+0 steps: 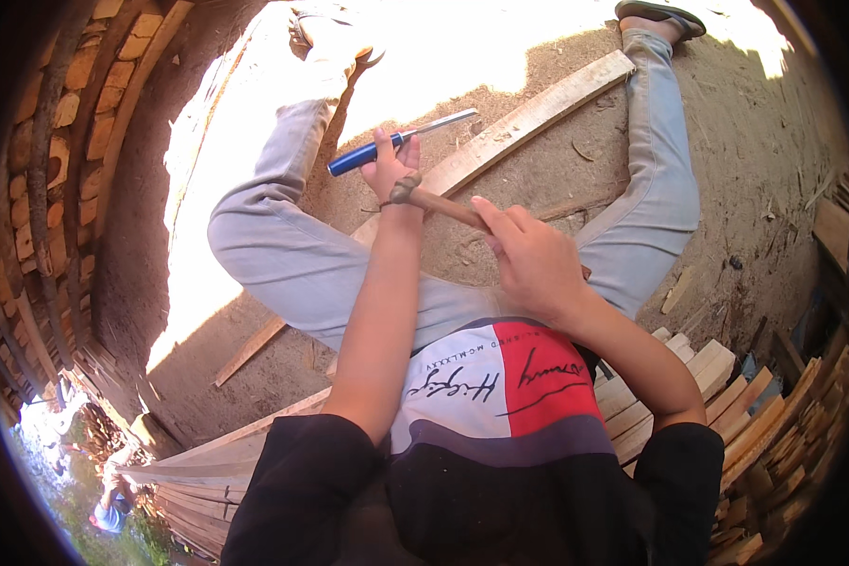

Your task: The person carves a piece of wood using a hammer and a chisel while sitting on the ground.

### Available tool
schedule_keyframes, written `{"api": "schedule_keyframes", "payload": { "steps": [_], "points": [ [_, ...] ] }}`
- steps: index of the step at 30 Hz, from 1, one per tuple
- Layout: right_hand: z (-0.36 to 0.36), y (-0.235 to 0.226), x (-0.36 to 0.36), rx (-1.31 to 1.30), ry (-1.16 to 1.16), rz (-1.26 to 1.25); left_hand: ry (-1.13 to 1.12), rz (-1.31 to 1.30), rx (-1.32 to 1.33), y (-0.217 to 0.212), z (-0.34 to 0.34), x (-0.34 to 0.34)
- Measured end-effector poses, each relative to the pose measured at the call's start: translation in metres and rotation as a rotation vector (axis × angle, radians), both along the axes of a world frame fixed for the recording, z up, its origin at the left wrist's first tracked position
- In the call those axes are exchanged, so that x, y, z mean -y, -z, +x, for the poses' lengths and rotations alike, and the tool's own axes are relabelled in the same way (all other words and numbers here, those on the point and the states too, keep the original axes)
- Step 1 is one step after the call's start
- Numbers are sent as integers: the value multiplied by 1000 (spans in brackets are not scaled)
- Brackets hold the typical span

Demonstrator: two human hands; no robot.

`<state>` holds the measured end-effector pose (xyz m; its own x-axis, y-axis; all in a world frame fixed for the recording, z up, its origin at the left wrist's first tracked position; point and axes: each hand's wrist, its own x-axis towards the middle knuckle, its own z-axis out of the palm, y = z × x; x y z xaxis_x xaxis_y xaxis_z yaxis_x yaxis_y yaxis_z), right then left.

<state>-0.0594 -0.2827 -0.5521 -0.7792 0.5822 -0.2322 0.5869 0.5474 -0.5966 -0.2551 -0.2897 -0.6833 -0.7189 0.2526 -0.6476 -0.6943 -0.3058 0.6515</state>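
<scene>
My left hand [390,174] grips a chisel [360,158] near the top of its blue handle, between thumb and fingers. The metal blade points to the far right, above the plank and apart from it as far as I can tell. My right hand [540,262] is closed round the wooden handle of a hammer [451,209]. Its dull, rounded head lies close by my left wrist; I cannot tell whether they touch. A long pale plank [538,115] runs slantwise between my spread legs, its far end against my right shin. My left forearm hides part of it.
Stacked wood pieces [64,156] rise at the left. Long boards [208,462] lie behind me on the left, and more cut timber [707,373] is piled at the right. A thin strip of wood [251,351] lies on the dirt ground. Another person [111,505] is far off, lower left.
</scene>
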Motion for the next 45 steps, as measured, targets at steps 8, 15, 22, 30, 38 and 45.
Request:
{"api": "schedule_keyframes", "payload": {
  "steps": [8, 15, 22, 30, 38, 45],
  "points": [
    [72, 71, -142, 150, 681, -77, 435, -101, -260, 10, -40, -14],
    [84, 145, -180, 312, 623, 203, 1270, -736, -680, 12, -28, -23],
    [-29, 138, -84, 246, 220, 312, 1616, -940, -686, 41, 2, -4],
    [-8, 178, -88, 77, 78, 300, 1656, -1014, -676, 29, 6, -10],
    [-1, 169, -85, -1, 180, 263, 1539, -1045, -769, 32, 18, 0],
    [-3, 167, -64, 73, 155, 117, 1553, -1032, -734, 29, 18, -1]
  ]
}}
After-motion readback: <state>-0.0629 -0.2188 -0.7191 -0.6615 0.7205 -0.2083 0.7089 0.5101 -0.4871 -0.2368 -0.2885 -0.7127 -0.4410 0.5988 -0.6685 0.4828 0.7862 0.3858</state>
